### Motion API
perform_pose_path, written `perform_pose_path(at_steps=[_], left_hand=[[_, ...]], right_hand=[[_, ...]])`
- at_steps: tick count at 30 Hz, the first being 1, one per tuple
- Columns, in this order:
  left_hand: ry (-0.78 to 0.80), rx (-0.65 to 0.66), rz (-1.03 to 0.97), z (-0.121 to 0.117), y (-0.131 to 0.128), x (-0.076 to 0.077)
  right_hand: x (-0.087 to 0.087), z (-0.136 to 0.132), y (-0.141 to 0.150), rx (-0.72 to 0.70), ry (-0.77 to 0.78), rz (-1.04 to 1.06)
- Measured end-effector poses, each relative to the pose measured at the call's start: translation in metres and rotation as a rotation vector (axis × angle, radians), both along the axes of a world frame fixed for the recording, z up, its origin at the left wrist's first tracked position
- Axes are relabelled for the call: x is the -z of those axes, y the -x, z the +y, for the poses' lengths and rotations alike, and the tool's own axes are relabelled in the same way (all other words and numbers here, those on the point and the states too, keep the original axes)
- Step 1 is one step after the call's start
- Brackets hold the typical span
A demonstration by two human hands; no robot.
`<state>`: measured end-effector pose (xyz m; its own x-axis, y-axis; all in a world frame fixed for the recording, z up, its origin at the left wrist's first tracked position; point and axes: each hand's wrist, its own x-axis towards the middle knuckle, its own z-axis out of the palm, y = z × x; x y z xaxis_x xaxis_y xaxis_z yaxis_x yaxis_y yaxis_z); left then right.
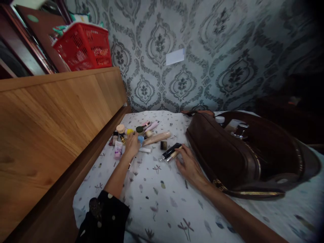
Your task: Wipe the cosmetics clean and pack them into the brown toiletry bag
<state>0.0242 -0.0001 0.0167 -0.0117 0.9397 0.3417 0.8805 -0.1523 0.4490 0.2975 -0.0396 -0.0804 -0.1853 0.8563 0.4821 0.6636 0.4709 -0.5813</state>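
We seem to be handling cosmetics [157, 138]: at centre our right hand [189, 165] touches a pale tube [174, 155] beside a black tube [171, 151]; at centre left our left hand [132, 145] is near a green jar [139, 129]. Whether either pinches, we cannot tell; lifting would need a firm pinch.

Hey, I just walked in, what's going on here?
A person has both hands over a patterned sheet. The left hand is among small cosmetics; its exact grip is unclear. The right hand touches a slim beige tube beside a black tube. An open brown bag sits to the right, containers inside.
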Motion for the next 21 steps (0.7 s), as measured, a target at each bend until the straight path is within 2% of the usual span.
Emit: perform_pose_path(at_steps=[4, 8, 11, 13, 16, 21], left_hand=[[0.034, -0.056, -0.017, 0.01, 0.019, -0.004], [-0.017, -0.292, 0.03, 0.006, 0.052, -0.013], [0.005, -0.451, 0.111, -0.001, 0.077, -0.009], [0.06, -0.474, 0.159, -0.003, 0.087, -0.003], [0.097, -0.439, 0.234, -0.002, 0.089, 0.005], [0.087, -0.413, 0.32, 0.001, 0.083, 0.001]], right_hand=[[0.002, 0.0, 0.0, 0.004, -0.005, 0.005], [-0.001, -0.001, 0.002, 0.007, -0.016, 0.028], [-0.005, -0.004, 0.004, -0.011, -0.005, 0.052], [-0.008, -0.006, 0.004, -0.015, 0.003, 0.061], [-0.013, -0.01, 0.006, -0.002, 0.024, 0.045], [-0.024, -0.016, 0.009, -0.008, 0.107, 0.062]])
